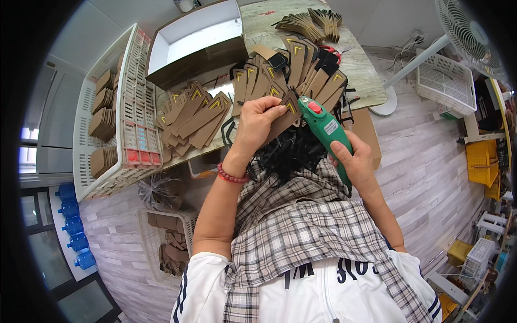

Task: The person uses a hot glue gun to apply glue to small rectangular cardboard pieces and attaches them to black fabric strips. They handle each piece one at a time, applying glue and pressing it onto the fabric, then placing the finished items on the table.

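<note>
My left hand (pixel 254 125) is closed, pinching a brown flat piece (pixel 281 125) with a yellow chevron near its tip. Wrapped around a green handheld power tool (pixel 329 130) with a red button is my right hand (pixel 355 163). The tool's head is right beside the tip of the brown piece; whether they touch I cannot tell. Below both hands, a heap of black strap scraps (pixel 288 156) lies on the checked apron (pixel 301 226). Similar brown pieces with yellow chevrons (pixel 202 121) are piled on the table just beyond and to the left, several with black straps attached.
An open box (pixel 199 62) and a white crate (pixel 141 102) of stacked brown pieces stand at the left. Fanned bundles (pixel 309 26) and red-handled scissors (pixel 333 52) are on the far table (pixel 366 81). A fan (pixel 468 32) stands right; another crate (pixel 167 242) is on the floor.
</note>
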